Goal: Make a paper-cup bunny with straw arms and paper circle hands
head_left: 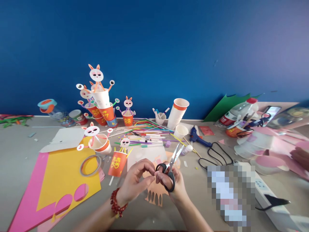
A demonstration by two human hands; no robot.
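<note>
My right hand [174, 183] grips black-handled scissors [172, 166], blades apart and pointing up and away. My left hand [136, 180], with a red bead bracelet on the wrist, pinches its fingers together right beside the scissor handles, holding something too small to make out. Under both hands lies a peach paper sheet [154, 196] with several oval holes cut out of it.
Rabbit-faced paper cups [101, 96], a stack of cups [177, 112], coloured straws [147, 133], a blue glue gun [196, 137] with black cord, a tape ring [90, 165], yellow and pink sheets [62, 180]. Another person's hand [300, 157] shows at right.
</note>
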